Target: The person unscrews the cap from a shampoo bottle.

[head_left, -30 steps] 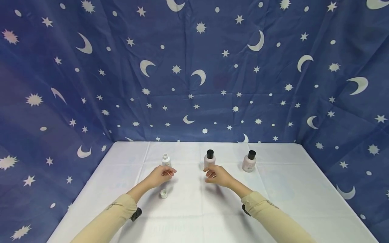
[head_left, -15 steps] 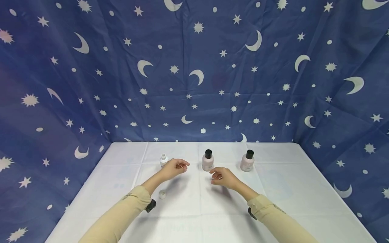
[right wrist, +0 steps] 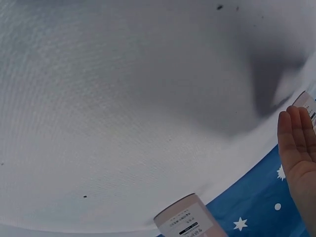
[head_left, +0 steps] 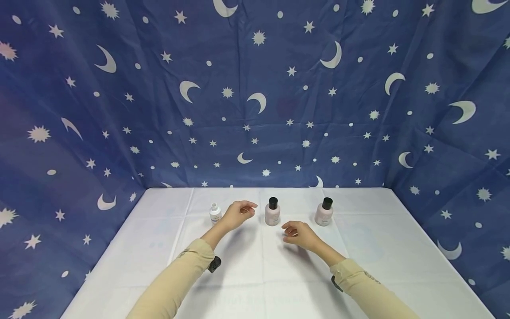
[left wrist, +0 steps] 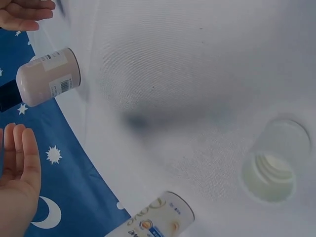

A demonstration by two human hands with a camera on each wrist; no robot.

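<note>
My left hand (head_left: 239,213) hovers between the uncapped white bottle (head_left: 215,214) and the middle pink bottle (head_left: 272,215) with its black cap, fingers loosely bent and nothing held. Its fingertips come close to the middle bottle's left side. My right hand (head_left: 301,235) is in the air just in front of the gap between the two pink bottles, fingers relaxed, also holding nothing. A second pink bottle (head_left: 324,215), black-capped, stands upright farther right. The loose white cap (left wrist: 276,163) shows in the left wrist view; in the head view my left forearm hides it.
A white cloth (head_left: 358,257) covers the table. A blue curtain (head_left: 255,88) printed with moons and stars rises behind the table and along both sides. Each wrist wears a black camera, such as the left one (head_left: 214,264).
My left hand has moved right and away from me, from in front of the white bottle toward the middle pink bottle. My right hand has drawn back to the right from the middle bottle.
</note>
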